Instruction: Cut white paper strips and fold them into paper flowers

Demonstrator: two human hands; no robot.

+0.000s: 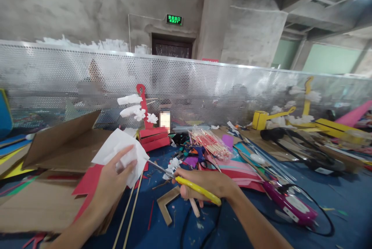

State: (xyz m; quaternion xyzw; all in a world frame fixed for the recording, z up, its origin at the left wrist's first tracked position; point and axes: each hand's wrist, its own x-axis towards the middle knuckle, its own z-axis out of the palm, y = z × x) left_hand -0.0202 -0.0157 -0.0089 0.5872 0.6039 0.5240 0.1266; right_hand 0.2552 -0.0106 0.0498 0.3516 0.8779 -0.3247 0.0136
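My left hand (112, 175) pinches a folded piece of white paper (106, 146) between thumb and fingers, left of centre. A pair of scissors with yellow handles (199, 191) is gripped in my right hand (207, 183). Their thin metal blades point left, with the tips at the paper's right edge; whether they are open or closed I cannot make out. Behind the paper stands a red box-like base (154, 139) with a red upright (142, 105) that carries white cloud-shaped pieces (130, 110). Small white cut-outs (174, 163) lie just beyond the blades.
At left is brown cardboard (37, 202). An L-shaped cardboard piece (167, 208) and wooden sticks (132, 210) lie in front. A bag of red-and-white sticks (212, 143), a purple corded device (290, 204) and black headgear (302, 150) are at right. A perforated metal screen (188, 86) runs behind.
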